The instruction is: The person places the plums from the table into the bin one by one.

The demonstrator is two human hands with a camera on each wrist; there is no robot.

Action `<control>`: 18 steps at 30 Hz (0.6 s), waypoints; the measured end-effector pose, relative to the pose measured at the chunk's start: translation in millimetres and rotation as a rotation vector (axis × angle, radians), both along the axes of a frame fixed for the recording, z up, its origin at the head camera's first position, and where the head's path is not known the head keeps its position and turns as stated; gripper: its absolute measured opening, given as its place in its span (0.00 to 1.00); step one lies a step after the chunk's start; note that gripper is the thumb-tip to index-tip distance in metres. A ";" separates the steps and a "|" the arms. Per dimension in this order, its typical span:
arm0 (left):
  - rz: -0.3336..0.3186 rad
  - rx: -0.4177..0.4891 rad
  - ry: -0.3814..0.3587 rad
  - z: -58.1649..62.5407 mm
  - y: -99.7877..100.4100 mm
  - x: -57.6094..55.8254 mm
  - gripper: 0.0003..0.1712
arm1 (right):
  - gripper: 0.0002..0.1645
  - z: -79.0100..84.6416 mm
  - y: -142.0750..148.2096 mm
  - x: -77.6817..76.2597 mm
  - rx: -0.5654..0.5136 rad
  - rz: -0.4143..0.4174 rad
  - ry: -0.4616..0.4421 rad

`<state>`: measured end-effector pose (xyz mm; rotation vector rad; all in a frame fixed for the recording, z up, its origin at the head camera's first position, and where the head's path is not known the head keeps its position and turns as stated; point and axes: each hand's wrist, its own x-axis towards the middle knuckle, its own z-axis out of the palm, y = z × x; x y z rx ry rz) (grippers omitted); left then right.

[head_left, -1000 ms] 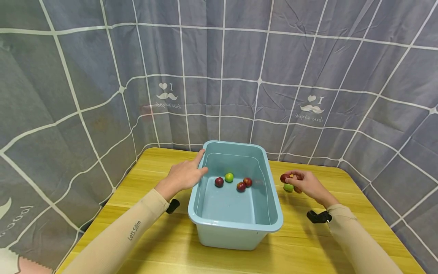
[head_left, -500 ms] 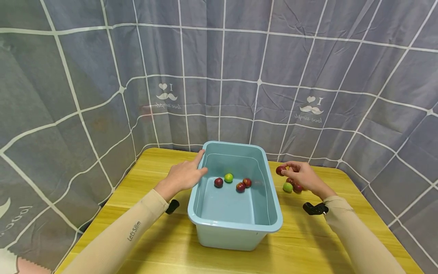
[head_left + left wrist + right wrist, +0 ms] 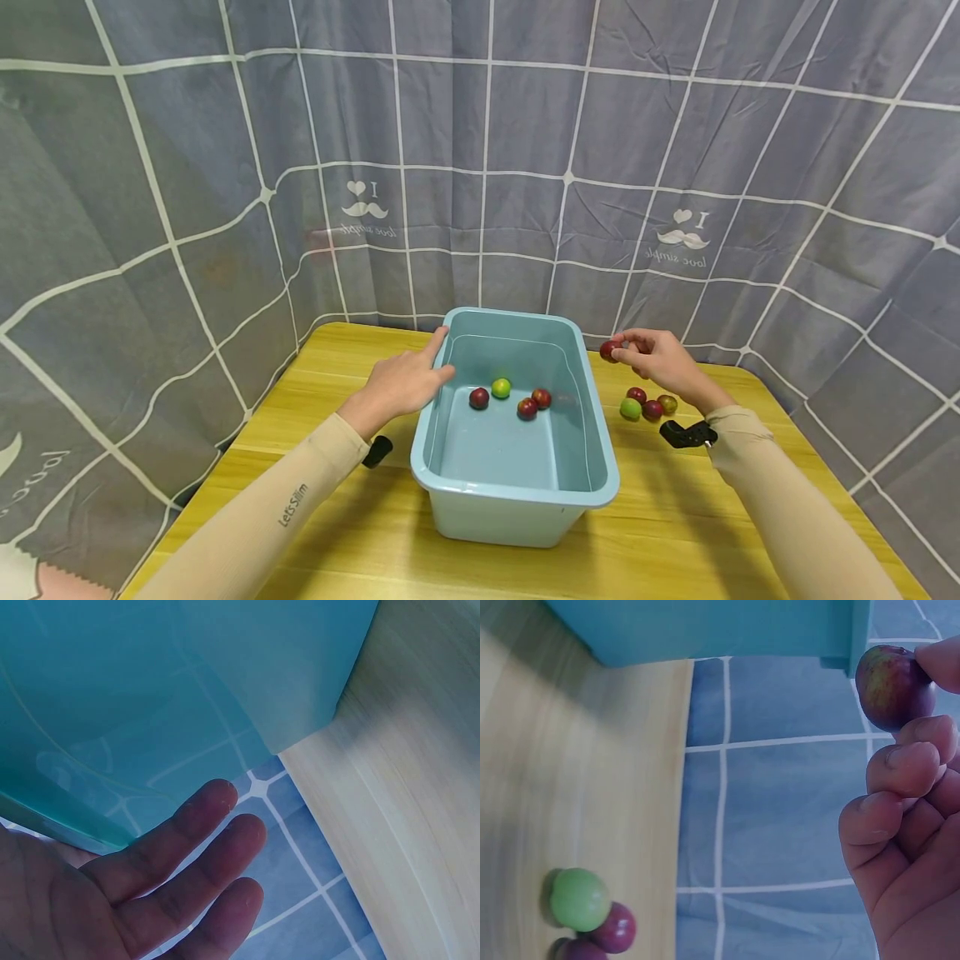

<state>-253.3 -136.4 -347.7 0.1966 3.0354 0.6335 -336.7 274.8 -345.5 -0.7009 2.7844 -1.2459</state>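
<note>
My right hand pinches a dark red plum between thumb and fingertips, raised just right of the light blue tub. The right wrist view shows this plum with a greenish patch. On the tub's left rim rests my left hand, fingers extended; the left wrist view shows its fingers loosely spread beside the tub wall. Inside the tub lie a green plum and three red plums, one of them the left red plum.
Right of the tub, a green plum sits among several red and brownish plums on the wooden table. A grey gridded curtain hangs behind and at both sides.
My right hand has lifted the red plum from the group on the table, upward and slightly left, uncovering the plums beneath. My left hand has stayed on the tub rim.
</note>
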 end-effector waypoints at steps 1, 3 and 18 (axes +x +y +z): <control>0.001 -0.003 0.001 -0.1 -0.1 0.0 0.43 | 0.20 2.6 -1.3 -0.2 -0.002 0.003 -0.001; 0.003 -0.006 0.002 -0.2 -0.2 0.0 0.43 | 0.20 7.6 -3.6 -0.6 0.000 0.003 -0.002; -0.001 -0.010 0.004 0.3 0.3 0.8 0.43 | 0.21 38.4 -27.2 -4.1 0.029 0.067 0.058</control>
